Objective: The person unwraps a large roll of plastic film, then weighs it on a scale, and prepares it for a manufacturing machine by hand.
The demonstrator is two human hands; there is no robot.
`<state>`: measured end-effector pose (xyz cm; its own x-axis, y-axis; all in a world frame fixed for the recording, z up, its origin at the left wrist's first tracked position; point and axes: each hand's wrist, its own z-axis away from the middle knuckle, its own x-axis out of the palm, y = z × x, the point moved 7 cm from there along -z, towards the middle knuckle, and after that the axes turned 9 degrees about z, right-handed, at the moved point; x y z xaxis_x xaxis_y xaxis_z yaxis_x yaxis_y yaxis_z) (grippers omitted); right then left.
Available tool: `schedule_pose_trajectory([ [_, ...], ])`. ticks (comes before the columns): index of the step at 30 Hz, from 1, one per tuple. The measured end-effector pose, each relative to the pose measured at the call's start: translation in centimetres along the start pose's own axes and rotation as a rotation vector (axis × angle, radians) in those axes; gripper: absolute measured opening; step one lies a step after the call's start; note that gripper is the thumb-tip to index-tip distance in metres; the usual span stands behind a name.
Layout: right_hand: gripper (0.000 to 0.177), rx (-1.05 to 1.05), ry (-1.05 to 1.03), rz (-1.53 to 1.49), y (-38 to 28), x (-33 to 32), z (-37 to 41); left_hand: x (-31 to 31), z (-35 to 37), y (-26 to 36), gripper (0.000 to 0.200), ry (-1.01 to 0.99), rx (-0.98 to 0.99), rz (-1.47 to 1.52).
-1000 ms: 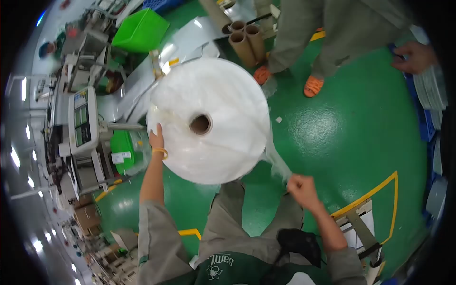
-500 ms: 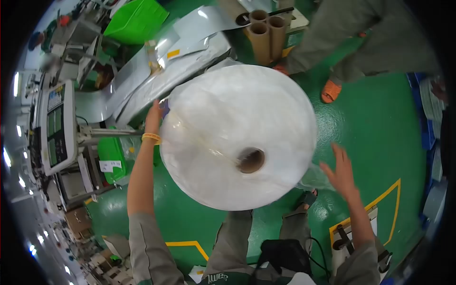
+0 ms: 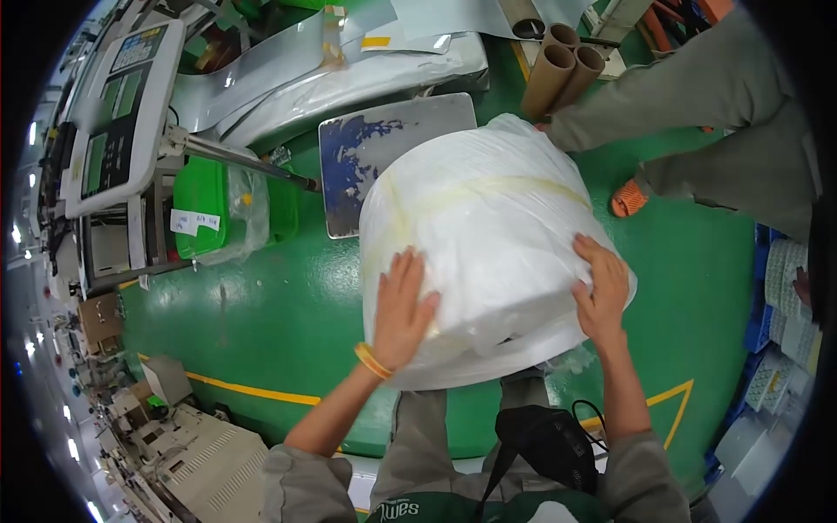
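Observation:
A large white roll (image 3: 497, 227) wrapped in clear plastic sits in front of my legs, its curved side turned up toward me. Yellowish tape runs across the wrapping. My left hand (image 3: 403, 309) lies on the roll's near left part, fingers stretched out and a yellow band at the wrist. On the near right, my right hand (image 3: 603, 288) rests against the wrapping with its fingers apart. Just beyond the roll is the worn metal platform (image 3: 427, 122) of a floor scale; the roll hides its near right part. The roll's underside is hidden.
The scale's display (image 3: 122, 113) stands on a post at the left, near a green bin (image 3: 200, 205). Wrapped sheet material (image 3: 384, 83) lies behind the platform. Brown cardboard tubes (image 3: 549, 74) stand at the back. Another person's leg (image 3: 697, 96) is at the right.
The roll has tipped from its flat face showing to its curved side showing, uncovering part of the scale platform. Both hands have come onto the wrapping; the right was off it before.

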<state>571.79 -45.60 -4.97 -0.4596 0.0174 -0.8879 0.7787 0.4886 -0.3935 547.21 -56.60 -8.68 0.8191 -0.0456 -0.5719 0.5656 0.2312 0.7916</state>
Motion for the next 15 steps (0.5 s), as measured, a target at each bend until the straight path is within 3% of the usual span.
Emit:
schedule_pose_trajectory([
  [2,0.033,0.061,-0.033,-0.041,1.7,-1.7,3.4,2.8,1.8,2.8,0.061,0.030,0.032,-0.051],
  [8,0.035,0.751,0.017,-0.391,9.8,-4.6,15.2,12.1,7.8,10.4,0.067,-0.099,0.142,-0.131],
  [11,0.039,0.964,-0.092,-0.341,13.2,-5.0,24.1,17.2,13.0,11.5,0.067,-0.361,0.319,0.035],
  [14,0.041,1.160,-0.163,0.021,13.0,-6.8,32.0,18.2,16.7,9.8,0.064,-0.508,0.226,0.541],
  [15,0.043,1.181,0.003,-0.038,11.6,-7.6,33.5,17.1,16.7,8.6,0.059,-0.431,0.256,0.446],
])
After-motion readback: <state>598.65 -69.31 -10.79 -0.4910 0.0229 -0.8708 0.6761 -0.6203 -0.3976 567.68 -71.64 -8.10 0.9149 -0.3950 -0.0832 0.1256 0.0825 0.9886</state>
